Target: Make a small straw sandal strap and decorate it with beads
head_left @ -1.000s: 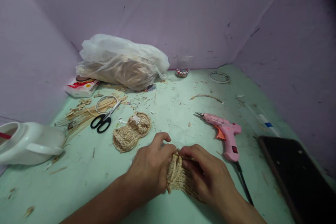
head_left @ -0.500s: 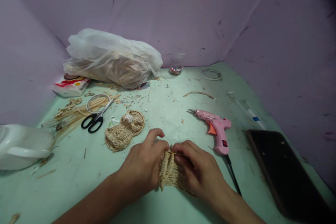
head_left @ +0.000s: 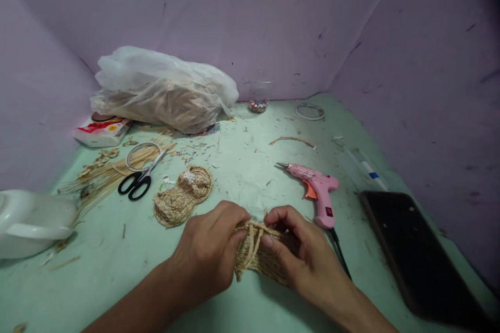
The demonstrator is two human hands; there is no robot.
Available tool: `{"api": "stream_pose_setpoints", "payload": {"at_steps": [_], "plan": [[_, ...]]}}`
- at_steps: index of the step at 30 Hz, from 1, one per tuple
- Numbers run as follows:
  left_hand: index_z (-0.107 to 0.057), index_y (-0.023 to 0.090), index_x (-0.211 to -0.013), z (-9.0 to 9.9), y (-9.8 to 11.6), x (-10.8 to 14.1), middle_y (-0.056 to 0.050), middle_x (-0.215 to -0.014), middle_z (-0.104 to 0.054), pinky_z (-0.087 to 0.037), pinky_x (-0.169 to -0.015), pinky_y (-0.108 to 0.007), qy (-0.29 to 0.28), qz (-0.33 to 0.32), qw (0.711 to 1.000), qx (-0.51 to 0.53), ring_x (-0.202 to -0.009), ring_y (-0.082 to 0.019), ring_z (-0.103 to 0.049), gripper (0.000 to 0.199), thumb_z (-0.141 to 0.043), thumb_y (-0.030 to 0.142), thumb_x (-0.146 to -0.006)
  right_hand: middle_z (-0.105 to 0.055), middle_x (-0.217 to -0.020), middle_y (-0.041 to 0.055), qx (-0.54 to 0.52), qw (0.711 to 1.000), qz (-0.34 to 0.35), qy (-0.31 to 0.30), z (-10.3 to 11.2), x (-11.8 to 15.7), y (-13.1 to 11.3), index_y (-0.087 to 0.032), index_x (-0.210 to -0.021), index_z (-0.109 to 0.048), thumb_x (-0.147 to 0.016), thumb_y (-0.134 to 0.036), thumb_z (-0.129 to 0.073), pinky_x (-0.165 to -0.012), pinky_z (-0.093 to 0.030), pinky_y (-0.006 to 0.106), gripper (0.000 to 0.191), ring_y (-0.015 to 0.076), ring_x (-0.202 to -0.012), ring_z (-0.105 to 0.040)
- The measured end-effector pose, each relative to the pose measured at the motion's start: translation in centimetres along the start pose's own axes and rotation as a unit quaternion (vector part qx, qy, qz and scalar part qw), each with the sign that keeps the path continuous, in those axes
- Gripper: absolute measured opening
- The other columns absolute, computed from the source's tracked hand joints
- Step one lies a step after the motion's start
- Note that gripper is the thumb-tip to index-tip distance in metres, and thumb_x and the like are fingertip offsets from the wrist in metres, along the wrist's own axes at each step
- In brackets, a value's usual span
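Observation:
A small woven straw piece, coiled from tan braided cord, is held between my two hands near the front of the table. Loose straw braid strands lie across its upper side. My left hand pinches its left end, fingers curled over the edge. With thumb and fingers, my right hand grips the top edge and right side, covering much of that end. Left of them lies a small straw slipper with a cluster of white beads on its strap. A pink glue gun rests to the right.
Black-handled scissors lie on straw strips at left, near a white jug. Behind stand a plastic bag of fibre and a jar of beads. A phone lies at right; a tape ring is farther back.
The top edge of the woven piece is lifted and tilted more toward the camera, showing the crossing strands. My right fingers have spread slightly along that edge. The view has shifted a little.

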State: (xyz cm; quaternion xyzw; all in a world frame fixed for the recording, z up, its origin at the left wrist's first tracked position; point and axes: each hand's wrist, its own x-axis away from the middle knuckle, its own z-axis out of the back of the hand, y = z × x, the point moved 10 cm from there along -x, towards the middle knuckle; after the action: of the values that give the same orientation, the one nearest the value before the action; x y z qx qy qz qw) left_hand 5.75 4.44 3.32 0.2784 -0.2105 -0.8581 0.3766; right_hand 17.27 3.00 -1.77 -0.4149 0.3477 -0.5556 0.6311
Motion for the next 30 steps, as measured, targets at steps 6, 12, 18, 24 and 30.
{"api": "stream_pose_setpoints", "payload": {"at_steps": [6,12,18,24,30], "plan": [[-0.047,0.020,-0.079,1.5,0.9,0.6,0.000,-0.071,-0.055,-0.041,-0.058,-0.023,0.075,-0.046,0.996,0.030,-0.064,-0.013,-0.052,0.016,-0.049,0.004,-0.079,-0.061,-0.085,0.0010,-0.122,0.992,-0.018,0.040,0.7,0.4,-0.3,-0.026,-0.108,-0.039,-0.084,-0.031,-0.054,-0.065,-0.047,0.028,0.029,0.0157,-0.075,-0.059],[-0.046,0.020,-0.076,1.7,0.9,0.6,-0.001,-0.069,-0.056,-0.045,-0.060,-0.023,0.088,-0.054,0.994,0.033,-0.067,-0.013,-0.056,0.020,-0.048,0.000,-0.077,-0.063,-0.086,0.0032,-0.214,0.972,-0.059,0.075,1.3,0.5,1.0,-0.024,-0.116,-0.041,-0.078,-0.035,-0.060,-0.056,-0.047,0.025,0.044,0.0136,-0.066,-0.057],[-0.047,0.020,-0.068,2.3,2.2,0.4,-0.001,-0.066,-0.059,-0.045,-0.054,-0.019,0.101,-0.084,0.991,-0.005,-0.061,-0.010,-0.057,0.021,-0.048,0.000,-0.075,-0.068,-0.080,0.0072,-0.187,0.976,-0.108,-0.014,-0.2,0.1,0.8,-0.017,-0.089,-0.062,-0.073,-0.038,-0.061,-0.063,-0.050,0.029,0.026,0.0190,-0.073,-0.063],[-0.049,0.020,-0.074,2.5,2.3,0.7,0.000,-0.065,-0.060,-0.046,-0.058,-0.019,0.111,-0.077,0.991,-0.007,-0.062,-0.010,-0.058,0.019,-0.050,0.001,-0.075,-0.065,-0.058,0.0038,-0.051,0.998,-0.023,0.032,1.3,0.3,-1.2,-0.016,-0.067,-0.068,-0.079,-0.034,-0.056,-0.047,-0.043,0.025,0.025,0.0153,-0.052,-0.058],[-0.051,0.019,-0.082,2.1,1.3,1.1,-0.002,-0.072,-0.060,-0.047,-0.062,-0.022,0.120,-0.048,0.992,-0.008,-0.068,-0.012,-0.058,0.016,-0.049,0.004,-0.078,-0.064,-0.060,0.0041,0.063,0.977,0.181,0.098,2.6,1.4,-4.8,-0.015,-0.071,-0.065,-0.080,-0.019,-0.058,-0.053,-0.043,0.027,0.012,0.0144,-0.054,-0.057]]}}
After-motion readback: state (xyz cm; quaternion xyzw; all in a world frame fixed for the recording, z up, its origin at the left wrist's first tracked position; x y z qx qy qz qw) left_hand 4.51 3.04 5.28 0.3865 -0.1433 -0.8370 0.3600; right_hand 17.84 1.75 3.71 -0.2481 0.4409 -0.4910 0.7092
